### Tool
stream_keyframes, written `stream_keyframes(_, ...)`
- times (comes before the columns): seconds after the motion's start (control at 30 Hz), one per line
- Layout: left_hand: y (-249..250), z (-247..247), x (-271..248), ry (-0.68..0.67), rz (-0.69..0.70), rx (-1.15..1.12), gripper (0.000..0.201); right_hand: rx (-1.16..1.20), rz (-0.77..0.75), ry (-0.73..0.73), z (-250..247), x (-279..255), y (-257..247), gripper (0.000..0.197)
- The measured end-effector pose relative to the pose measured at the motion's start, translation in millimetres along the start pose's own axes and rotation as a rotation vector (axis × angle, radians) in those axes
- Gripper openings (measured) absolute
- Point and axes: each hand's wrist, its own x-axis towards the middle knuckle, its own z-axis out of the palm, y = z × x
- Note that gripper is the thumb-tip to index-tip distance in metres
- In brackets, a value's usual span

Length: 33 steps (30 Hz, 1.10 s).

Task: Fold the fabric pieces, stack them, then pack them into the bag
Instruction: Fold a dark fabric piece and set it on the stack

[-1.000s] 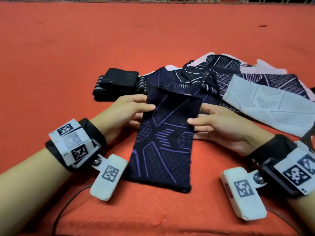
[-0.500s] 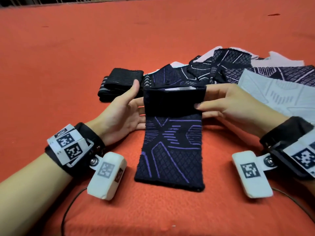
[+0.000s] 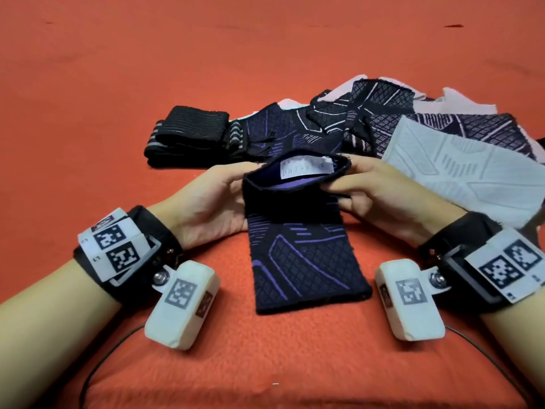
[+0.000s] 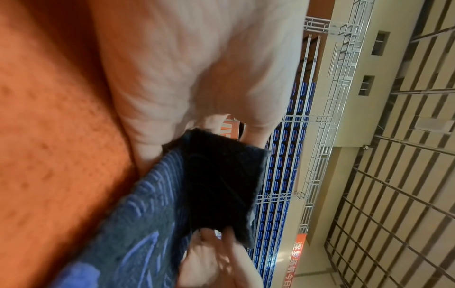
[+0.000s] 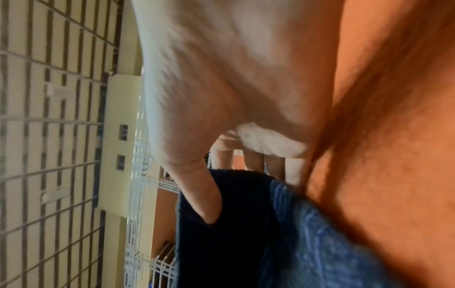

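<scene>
**Far end of the navy piece lifted and curling toward us**

Since half a second ago we have raised the far end of the navy fabric piece (image 3: 306, 261) higher and rolled it back, so its inside and a white label (image 3: 306, 169) now face up. Our left hand (image 3: 212, 202) pinches the lifted edge at 9 o'clock of the piece, thumb on top; our right hand (image 3: 380, 196) pinches the opposite edge at 3 o'clock, thumb over the dark band, fingers underneath. In the right wrist view the thumb (image 5: 197, 191) presses into the dark cloth. The near half of the piece lies flat on the orange surface (image 3: 118, 98), between our wrists. At 12 o'clock a heap of unfolded pieces (image 3: 383, 125) spreads toward 2 o'clock, with a pale grey piece (image 3: 460, 169) on top, just beside our right hand. At 11 o'clock sits a folded black stack (image 3: 188, 134), touching the heap.
</scene>
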Motion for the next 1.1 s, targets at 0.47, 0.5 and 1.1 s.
stream_keyframes(0.47, -3, 9, 2, 0.120, 0.129, 0.144, 0.043, 0.415, 0.138, 0.078, 6, -17, 1, 0.029)
stream_keyframes(0.5, -4, 10, 1, 0.119, 0.126, 0.165, 0.043, 0.410, 0.149, 0.111, 6, -18, 2, 0.029)
stream_keyframes(1.1, -19, 6, -12, 0.087, 0.181, 0.120, 0.056, -0.014, 0.105, 0.135, 23, -28, 8, 0.042)
